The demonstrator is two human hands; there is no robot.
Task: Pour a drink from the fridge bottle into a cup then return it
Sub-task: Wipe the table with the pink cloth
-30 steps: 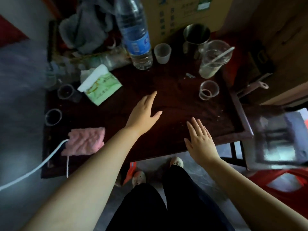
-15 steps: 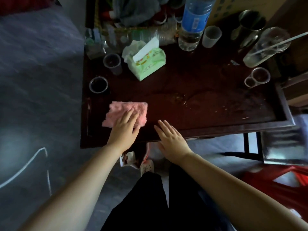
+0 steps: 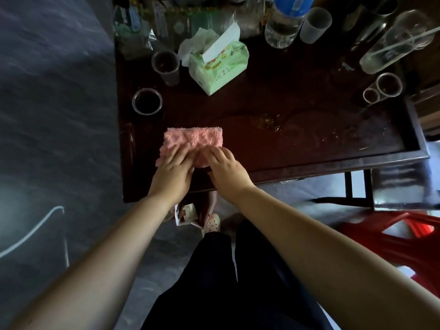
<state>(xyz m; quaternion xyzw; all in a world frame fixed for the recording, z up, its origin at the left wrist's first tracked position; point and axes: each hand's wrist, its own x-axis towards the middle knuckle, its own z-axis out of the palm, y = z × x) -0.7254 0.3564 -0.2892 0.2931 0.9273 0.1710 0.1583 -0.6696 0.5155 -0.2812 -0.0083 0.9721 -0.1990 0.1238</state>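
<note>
Both hands lie on the pink cloth (image 3: 192, 139) at the near edge of the surface (image 3: 238, 106). The left hand (image 3: 171, 172) and right hand (image 3: 228, 172) press it with fingers nearly straight, gripping nothing. This looks like a clean-up step: a wet patch (image 3: 285, 125) glistens to the right of the cloth, apart from it. The next move probably calls for sliding the cloth right over that patch, kept flat. The bottle (image 3: 283, 27) stands at the far edge, well away from the hands, with a frosted cup (image 3: 315, 25) just beside it — it likely has yet to go back. The bottle's neck and cap are cut off, the fridge is out of view, and I cannot tell whether the cup holds any drink.
</note>
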